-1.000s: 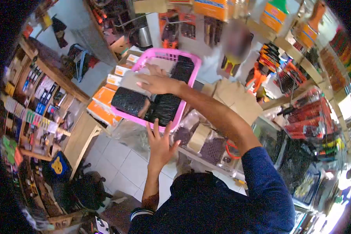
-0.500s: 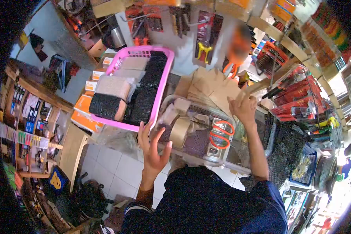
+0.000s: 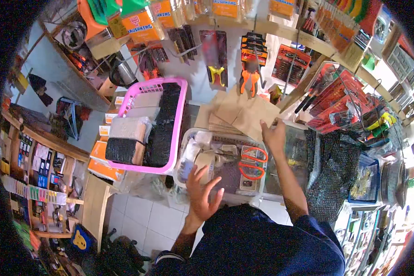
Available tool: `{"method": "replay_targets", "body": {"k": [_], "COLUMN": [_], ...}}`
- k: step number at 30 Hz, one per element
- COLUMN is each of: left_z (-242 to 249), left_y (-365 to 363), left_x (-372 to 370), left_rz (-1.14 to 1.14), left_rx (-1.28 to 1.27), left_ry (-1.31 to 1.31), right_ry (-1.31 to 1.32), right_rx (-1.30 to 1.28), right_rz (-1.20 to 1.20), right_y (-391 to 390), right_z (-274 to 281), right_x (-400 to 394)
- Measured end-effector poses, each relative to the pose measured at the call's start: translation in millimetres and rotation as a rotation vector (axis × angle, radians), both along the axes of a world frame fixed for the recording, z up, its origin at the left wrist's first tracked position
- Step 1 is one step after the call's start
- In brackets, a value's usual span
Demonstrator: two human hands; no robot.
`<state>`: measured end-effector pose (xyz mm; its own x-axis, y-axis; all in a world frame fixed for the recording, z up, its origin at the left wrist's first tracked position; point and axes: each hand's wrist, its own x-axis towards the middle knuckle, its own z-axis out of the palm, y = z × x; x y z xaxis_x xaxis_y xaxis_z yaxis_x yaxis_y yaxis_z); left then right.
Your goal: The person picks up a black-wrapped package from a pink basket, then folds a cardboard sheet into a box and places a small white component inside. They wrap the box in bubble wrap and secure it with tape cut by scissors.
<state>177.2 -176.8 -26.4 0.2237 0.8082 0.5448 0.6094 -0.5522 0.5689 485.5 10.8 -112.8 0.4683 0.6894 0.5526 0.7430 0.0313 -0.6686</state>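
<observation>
My right hand (image 3: pixel 274 137) has its fingertips at the near right edge of a brown cardboard sheet (image 3: pixel 257 115), the thumb over it and the other fingers curled at the rim. More flat brown cardboard lies beneath and to the left. My left hand (image 3: pixel 202 195) is open and holds nothing, its fingers spread over the front left of a clear plastic basket (image 3: pixel 262 186). Inside that basket are a roll of brown tape (image 3: pixel 205 164), partly behind my left fingers, and orange-handled scissors (image 3: pixel 252 172).
A pink basket (image 3: pixel 174 158) with black-wrapped packages (image 3: pixel 163 133) stands left of the clear basket. Orange and white boxes (image 3: pixel 103 158) line its left side. Black bubble wrap (image 3: pixel 333 170) drapes at the right. Packaged tools, including orange-handled pliers (image 3: pixel 250 80), hang behind.
The view has shifted, showing more of the hanging goods. My left hand has moved from beside the pink basket to the clear basket's front. My right fingers have drawn in at the cardboard's edge.
</observation>
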Motion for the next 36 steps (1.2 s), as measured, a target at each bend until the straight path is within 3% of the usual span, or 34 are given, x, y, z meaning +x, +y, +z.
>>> {"method": "replay_targets", "body": {"k": [2, 3, 6, 10, 12, 16, 17, 19, 21, 22, 24, 26, 30, 36], "left_z": [4.5, 6.1, 15.4, 23.3, 33.2, 27.1, 14.4, 15.8, 17.6, 14.6, 9.1, 14.7, -7.1, -2.3], "left_y": [-3.4, -4.2, -4.2, 3.2, 7.9, 17.2, 21.0, 26.9, 26.4, 24.5, 21.8, 19.0, 19.5, 6.0], "left_x": [9.4, 13.0, 24.7, 45.2, 63.0, 104.1, 111.5, 124.9, 133.4, 132.5, 127.3, 128.6, 124.9, 113.0], "left_rz": [-0.030, -0.050, -0.100, -0.193, -0.211, -0.299, -0.394, -0.446, -0.473, -0.454, -0.410, -0.486, -0.579, -0.620], "left_rx": [-0.008, -0.008, -0.048, -0.142, -0.219, -0.357, -0.510, -0.409, -0.439, -0.432, -0.414, -0.426, -0.412, -0.817], "left_ry": [-0.019, -0.019, -0.052, -0.181, -0.243, -0.357, -0.368, -0.363, -0.484, -0.408, -0.258, -0.311, -0.372, -0.635], "right_ry": [0.344, 0.432, 0.799, 0.763, 0.743, 0.805, 0.795, 0.690, 0.781, 0.830, 0.697, 0.478, 0.558, 0.636], "right_rx": [-0.166, -0.079, -0.019, -0.089, 0.061, 0.070, 0.080, 0.022, -0.082, -0.133, -0.139, -0.081, -0.120, -0.151], "right_rz": [0.070, 0.167, 0.196, 0.104, 0.082, 0.177, 0.159, 0.176, 0.209, 0.228, 0.356, 0.486, 0.603, 0.533], "right_y": [-2.7, -6.7, -55.2, -129.3, -156.9, -212.2, -219.7, -238.9, -257.6, -264.7, -269.7, -269.2, -264.4, -268.4], "right_z": [-5.0, -8.7, 52.5, 80.3, 64.9, 76.4, 90.1, 87.5, 107.3, 115.0, 107.2, 100.1, 118.9, 107.5], "right_x": [14.9, 24.6, 23.4, 51.9, 61.8, 59.0, 44.5, 45.0, 40.1, 37.0, 34.9, 31.9, 21.1, 20.8]}}
